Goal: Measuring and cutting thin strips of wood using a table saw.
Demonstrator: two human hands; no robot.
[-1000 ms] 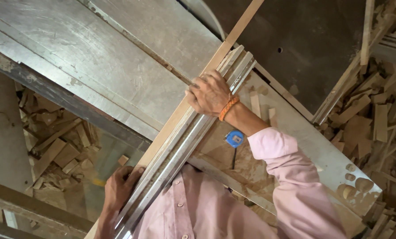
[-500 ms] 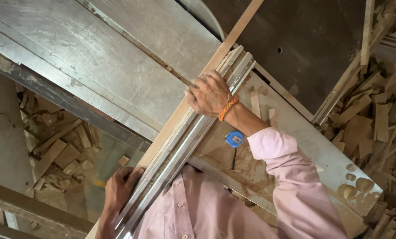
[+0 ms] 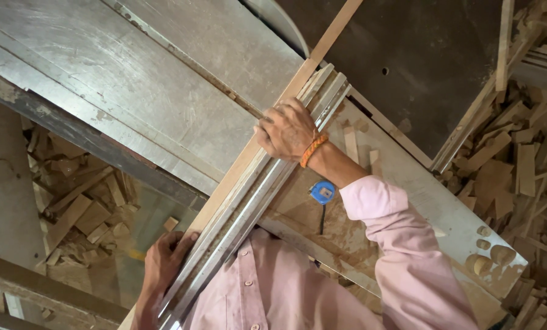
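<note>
Where the right hand [image 3: 288, 129] presses down, its fingers [image 3: 272, 125] lie spread and flat across a long wooden strip [image 3: 240, 168] and the metal fence rail [image 3: 258, 192] beside it, clamped on neither but bearing on both. That strip runs from about seven o'clock to one o'clock across the view, its far end passing beyond the top edge. Toward seven o'clock the left hand [image 3: 163, 263] has its fingers [image 3: 177, 242] curled against the strip's near end, thumb side hidden under the rail. An orange band [image 3: 313, 150] circles the right wrist, and a pink sleeve [image 3: 408, 256] reaches back toward five o'clock with the elbow bent. Pale and narrow, the strip lies straight-edged, tight against the ribbed grey rail. Both rest on a scuffed steel table [image 3: 133, 79]. Just at four o'clock of the right wrist lies a blue tape measure [image 3: 322, 192], with wood offcuts [image 3: 506, 159] heaped at three o'clock.
</note>
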